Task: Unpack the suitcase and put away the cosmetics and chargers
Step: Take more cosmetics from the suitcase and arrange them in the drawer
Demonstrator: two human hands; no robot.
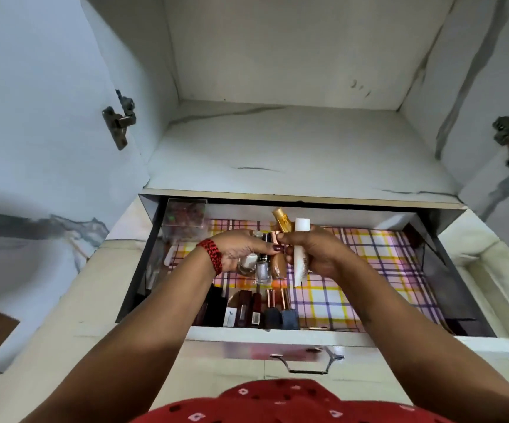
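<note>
An open drawer [280, 333] lined with checked paper sits below a cupboard shelf. Both hands hover over its middle. My left hand [241, 250] grips a bunch of small cosmetics: nail polish bottles [262, 268] and a brown bottle with a rose-gold cap [277, 261]. My right hand [317, 253] holds a white tube [300, 264] and a gold bottle [282, 220], and its fingertips touch the rose-gold cap. A row of lipsticks and dark cosmetic cases [256, 309] lies along the drawer's front left.
A clear plastic box [184, 219] of small items stands in the drawer's back left corner. The drawer's right half shows bare checked liner [369, 270]. Above is a white shelf [292, 148] between two open cupboard doors with hinges. The drawer handle [306, 363] faces me.
</note>
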